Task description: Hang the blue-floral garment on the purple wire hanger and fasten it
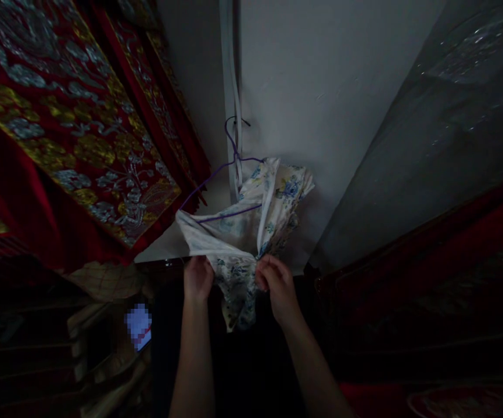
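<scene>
A white garment with blue flowers (229,268) hangs on a thin purple wire hanger (208,181), whose hook is caught near a black hook or nail on the pale wall. My left hand (198,277) is closed on the garment's left edge, its fingertips partly tucked behind the cloth. At the front, where the white-edged neckline meets in a V, my right hand (275,280) pinches the fabric with bent fingers. The lower part of the garment dangles between both hands. Dim light hides the finer detail of the fingers.
Red cloth embroidered in gold and silver (94,139) hangs at the left. A pale strap or cord (236,75) runs down the wall (312,75). Clear plastic-like sheeting (464,98) hangs at the right above dark red fabric. A lit, pixelated screen (138,326) shows lower left.
</scene>
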### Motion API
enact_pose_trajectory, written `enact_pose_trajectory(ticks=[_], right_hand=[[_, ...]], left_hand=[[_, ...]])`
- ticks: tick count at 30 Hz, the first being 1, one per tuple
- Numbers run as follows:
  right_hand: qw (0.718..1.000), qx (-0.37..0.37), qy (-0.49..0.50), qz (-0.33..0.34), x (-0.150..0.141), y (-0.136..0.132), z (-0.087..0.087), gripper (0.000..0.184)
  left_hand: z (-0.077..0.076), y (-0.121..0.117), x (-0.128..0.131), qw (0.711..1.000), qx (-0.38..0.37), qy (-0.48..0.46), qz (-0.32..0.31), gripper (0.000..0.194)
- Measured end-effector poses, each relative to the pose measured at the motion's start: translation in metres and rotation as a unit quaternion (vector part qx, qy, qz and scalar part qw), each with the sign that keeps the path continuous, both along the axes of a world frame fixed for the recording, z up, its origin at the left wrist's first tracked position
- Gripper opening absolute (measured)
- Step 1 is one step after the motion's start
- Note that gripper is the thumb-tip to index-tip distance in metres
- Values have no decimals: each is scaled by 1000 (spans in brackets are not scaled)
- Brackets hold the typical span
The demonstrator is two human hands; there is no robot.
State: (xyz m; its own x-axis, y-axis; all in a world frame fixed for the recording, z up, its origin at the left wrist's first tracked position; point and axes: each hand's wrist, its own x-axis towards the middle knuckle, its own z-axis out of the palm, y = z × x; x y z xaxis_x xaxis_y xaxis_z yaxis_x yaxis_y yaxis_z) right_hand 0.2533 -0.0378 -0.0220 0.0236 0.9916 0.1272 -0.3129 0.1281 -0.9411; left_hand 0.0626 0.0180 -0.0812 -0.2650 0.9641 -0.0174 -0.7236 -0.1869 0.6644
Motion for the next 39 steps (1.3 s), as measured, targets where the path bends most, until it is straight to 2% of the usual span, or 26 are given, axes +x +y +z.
enact_pose_trajectory(ticks=[2, 4, 7, 9, 12, 14, 16, 19, 21, 23, 25, 27, 29, 31, 33, 34, 36, 37, 39], right_hand=[[1000, 3, 10, -10, 6, 1, -1, 23], [1000, 6, 7, -10, 10, 1, -2, 21], [1000, -1, -21, 16, 10, -1, -7, 19], [997, -16, -48, 63, 8, -3, -11, 19], [977, -45, -107, 181, 2, -5, -18, 20], [959, -64, -151, 233, -2, -4, -22, 19], [959, -74, -166, 219, -5, -2, -25, 19], [985, -55, -127, 108, -6, 0, -24, 31], [993, -38, -97, 60, -4, 1, -22, 40], [995, -28, -76, 63, 0, 0, -21, 46], [996, -24, -53, 70, 4, 0, -22, 51], [997, -45, -18, 55, 7, -1, -24, 58], [995, -75, 19, 56, 8, -4, -24, 65], [992, -73, 13, 104, 8, -8, -21, 64], [983, -42, -36, 176, 9, -15, -15, 51], [975, -27, -70, 208, 11, -18, -11, 43], [959, 1, -141, 247, 16, -22, -2, 34], [952, 15, -176, 250, 20, -22, 3, 28], [940, 48, -242, 236, 32, -18, 16, 13]], left_hand=[[-7, -14, 11, 1000, -12, 7, 1, 3], [-5, -30, 13, 996, -29, 75, -33, 14], [8, -50, 3, 954, -46, 265, -132, 32], [18, -58, -6, 936, -53, 320, -140, 34], [32, -63, -15, 963, -52, 262, -48, 37], [39, -64, -16, 977, -39, 211, 21, 42], [46, -66, -10, 983, -19, 178, 47, 43], [56, -73, 11, 983, 39, 176, -22, 42], [65, -80, 31, 965, 83, 227, -100, 39], [74, -87, 50, 933, 117, 302, -160, 32], [84, -92, 64, 900, 143, 370, -182, 24], [89, -90, 72, 876, 163, 423, -164, 19], [90, -82, 73, 857, 174, 471, -116, 17], [85, -69, 68, 840, 178, 510, -53, 18], [76, -57, 61, 835, 178, 521, -25, 20], [71, -52, 57, 840, 175, 512, -40, 23], [62, -48, 47, 853, 161, 478, -132, 38], [58, -49, 42, 851, 148, 466, -191, 47], [52, -54, 30, 823, 115, 472, -295, 57]])
